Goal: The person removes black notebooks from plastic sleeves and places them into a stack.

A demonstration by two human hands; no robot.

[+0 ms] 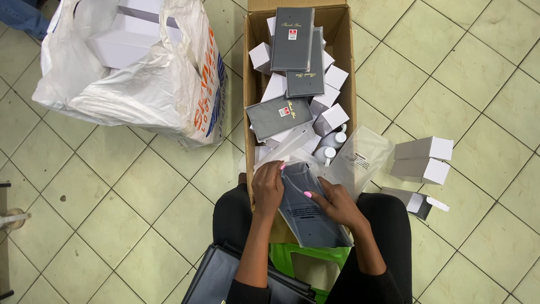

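Observation:
A grey flat box in a clear plastic sleeve (pixel 308 217) lies over my lap, and both hands grip it. My left hand (pixel 268 188) holds its upper left edge. My right hand (pixel 336 202) presses on its right side, thumb on the plastic. Just beyond my hands stands an open cardboard carton (pixel 347 67) filled with grey flat boxes (pixel 292 38), small white boxes (pixel 332 118) and white bottles (pixel 329 152). An empty clear plastic sleeve (pixel 360 160) hangs over the carton's near right corner.
A white plastic shopping bag (pixel 140 84) holding white boxes sits on the tiled floor at the left. Three small grey-and-white boxes (pixel 424 160) lie to the right of the carton. A black bag (pixel 219 281) rests by my left knee, above a green stool (pixel 315 256).

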